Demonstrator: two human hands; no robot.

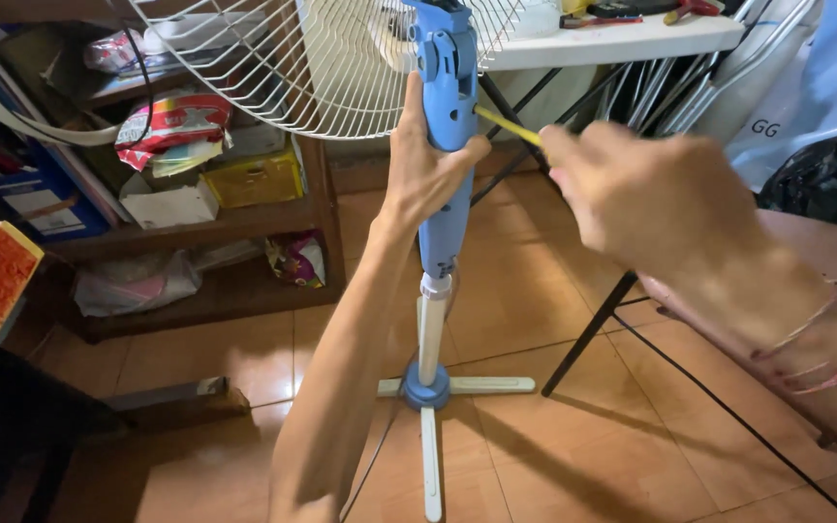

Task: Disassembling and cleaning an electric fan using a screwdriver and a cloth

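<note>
**Pedestal fan held at the neck while a yellow tool is applied**

While the blue fan neck (445, 87) is gripped from the near side, the stand is steadied by one hand only, and a slip is judged possible. Should the yellow tool (508, 128) be pushed hard against the plastic, the tip could skid off towards the thumb beside it, or the fan could tip on its cross base (430, 389), which rests on the tiled floor (554, 455).

The left hand (425, 165) is seen closed around the neck, thumb on the right face, fingers hidden behind. The right hand (656, 199) is seen closed in a fist on the tool handle; the handle itself is covered and blurred, and only the yellow shaft is shown, its tip touching or just beside the neck. The white wire guard (312, 68) is seen above, tilted.
</note>
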